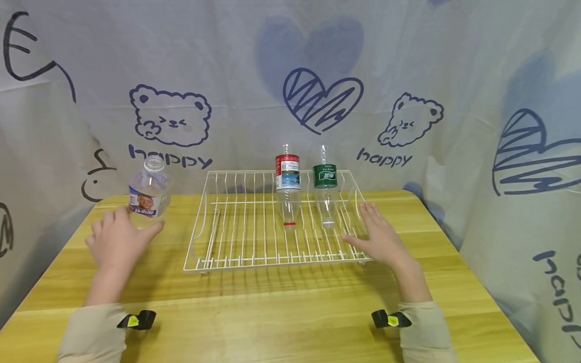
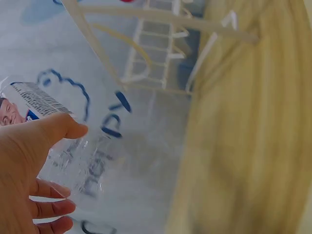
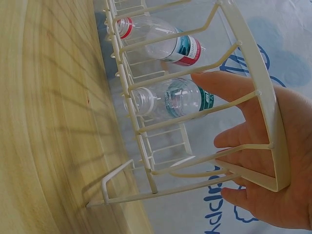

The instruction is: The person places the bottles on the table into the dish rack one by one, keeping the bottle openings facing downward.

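In the head view my left hand [image 1: 119, 234] holds a clear plastic bottle [image 1: 149, 189] with a blue-and-white label showing a face. The uncapped neck points up. Thumb and fingers sit on either side of this bottle [image 2: 73, 161] in the left wrist view, its base off the tabletop. At the right end of a white wire rack [image 1: 254, 262], my right hand [image 1: 380, 237] lies with straight fingers, its palm by the end frame [image 3: 278, 141]. Two bottles stand neck down in the rack: one red-labelled [image 1: 288, 176], one green-labelled [image 1: 325, 176].
The rack stands on a yellow wooden table [image 1: 272, 312]. Behind and beside it hangs a pale curtain [image 1: 240, 75] with bear, heart and "happy" drawings. Rack wires [image 3: 180, 75] cross in front of the right hand in the right wrist view.
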{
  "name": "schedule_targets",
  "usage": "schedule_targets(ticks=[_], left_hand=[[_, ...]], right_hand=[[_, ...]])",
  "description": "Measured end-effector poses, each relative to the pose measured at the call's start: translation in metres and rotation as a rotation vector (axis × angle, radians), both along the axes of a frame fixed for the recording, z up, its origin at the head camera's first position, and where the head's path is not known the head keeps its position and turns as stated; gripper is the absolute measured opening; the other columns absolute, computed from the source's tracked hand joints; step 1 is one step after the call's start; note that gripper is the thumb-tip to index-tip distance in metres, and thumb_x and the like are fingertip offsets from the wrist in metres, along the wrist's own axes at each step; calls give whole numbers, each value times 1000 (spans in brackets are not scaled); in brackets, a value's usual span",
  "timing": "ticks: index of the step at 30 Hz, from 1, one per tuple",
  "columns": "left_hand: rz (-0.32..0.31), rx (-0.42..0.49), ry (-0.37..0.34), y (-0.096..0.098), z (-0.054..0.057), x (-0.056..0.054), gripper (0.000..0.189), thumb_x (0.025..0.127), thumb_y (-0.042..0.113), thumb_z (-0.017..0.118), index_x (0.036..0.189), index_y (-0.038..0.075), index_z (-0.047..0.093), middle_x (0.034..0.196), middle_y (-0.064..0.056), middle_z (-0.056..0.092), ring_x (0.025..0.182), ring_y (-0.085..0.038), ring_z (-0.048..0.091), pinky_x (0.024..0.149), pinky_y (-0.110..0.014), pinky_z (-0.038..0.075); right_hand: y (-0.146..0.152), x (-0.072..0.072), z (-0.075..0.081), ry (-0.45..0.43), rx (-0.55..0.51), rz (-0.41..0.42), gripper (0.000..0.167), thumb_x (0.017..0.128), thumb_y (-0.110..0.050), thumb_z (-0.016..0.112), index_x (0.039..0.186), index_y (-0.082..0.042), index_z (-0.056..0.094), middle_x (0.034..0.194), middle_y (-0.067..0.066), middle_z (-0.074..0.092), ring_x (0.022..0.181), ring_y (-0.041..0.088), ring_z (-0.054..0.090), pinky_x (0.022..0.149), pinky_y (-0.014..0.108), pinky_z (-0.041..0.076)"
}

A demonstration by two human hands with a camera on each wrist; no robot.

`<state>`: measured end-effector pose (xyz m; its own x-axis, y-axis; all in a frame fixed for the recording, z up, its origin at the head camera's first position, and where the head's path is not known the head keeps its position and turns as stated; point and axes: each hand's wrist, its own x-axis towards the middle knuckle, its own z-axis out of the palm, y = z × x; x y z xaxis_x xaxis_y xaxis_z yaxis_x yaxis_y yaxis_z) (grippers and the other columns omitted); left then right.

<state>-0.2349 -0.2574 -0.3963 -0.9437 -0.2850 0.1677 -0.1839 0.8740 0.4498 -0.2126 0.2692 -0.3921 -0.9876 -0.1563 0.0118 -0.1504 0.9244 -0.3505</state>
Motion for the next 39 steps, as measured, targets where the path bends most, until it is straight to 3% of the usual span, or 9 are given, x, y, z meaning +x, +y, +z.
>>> schedule_targets(ticks=[11,26,32,39], left_hand=[[-20,-63,133,34,33,19,84,77,47,75,135,-2,41,131,-34,40,118,-54,32,91,-67,24],[-113,-159,305,73,47,30,81,69,36,84,129,0,44,132,-25,43,117,-48,36,88,-63,28],[-165,-196,348,94,50,27,83,69,34,84,132,1,43,132,-25,44,120,-46,35,89,-62,30],[-225,-236,444,119,49,18,81,67,33,87,129,2,45,129,-21,47,119,-41,38,89,-57,33]], right_hand=[[0,-1,0,7,2,7,99,91,-58,55,155,-2,5,163,19,1,151,39,0,121,54,8],[-1,-1,1,0,10,3,100,91,-60,54,155,-1,6,163,18,1,151,38,0,122,53,7],[-1,-2,0,5,5,6,101,90,-61,55,155,0,6,163,19,1,151,38,0,122,53,7],[-1,-1,0,24,20,6,100,91,-59,56,155,0,6,163,20,3,151,40,3,121,53,8]])
